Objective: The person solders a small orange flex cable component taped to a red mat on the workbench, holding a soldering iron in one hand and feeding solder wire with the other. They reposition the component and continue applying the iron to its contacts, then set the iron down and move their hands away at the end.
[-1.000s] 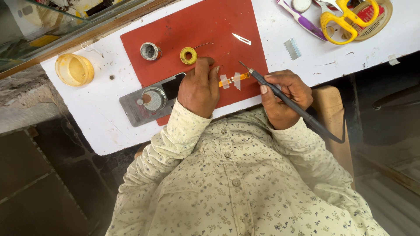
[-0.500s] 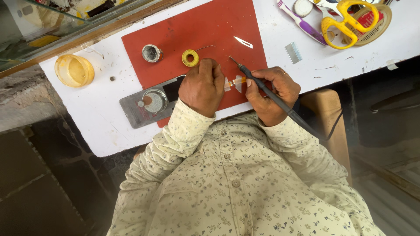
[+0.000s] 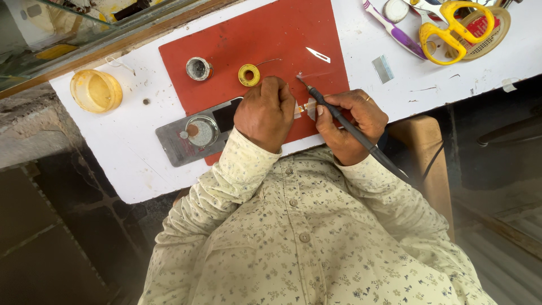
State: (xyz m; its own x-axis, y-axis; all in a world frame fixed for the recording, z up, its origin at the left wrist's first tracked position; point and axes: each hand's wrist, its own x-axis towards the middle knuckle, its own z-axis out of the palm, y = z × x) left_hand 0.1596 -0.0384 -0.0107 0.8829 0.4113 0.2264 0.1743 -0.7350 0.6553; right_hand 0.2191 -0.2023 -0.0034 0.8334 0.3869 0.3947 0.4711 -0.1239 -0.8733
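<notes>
While held like a pen, tool: one dark thin soldering iron (image 3: pixel 353 129), long axis slanting, tip far-left.
Right hand (image 3: pixel 351 125): closed around it.
Left hand (image 3: pixel 265 113): fist pressing one small pale part (image 3: pixel 307 107) on red mat (image 3: pixel 265 39).
Far: one yellow solder spool (image 3: pixel 248 74).

Repair workbench: soldering iron (image 3: pixel 353 129), solder spool (image 3: pixel 248 74), red mat (image 3: pixel 254 39).

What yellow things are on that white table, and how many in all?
Yellow round plastic lid: 1
Small yellow spool of wire: 1
Yellow-handled scissors: 1
Total: 3
</notes>
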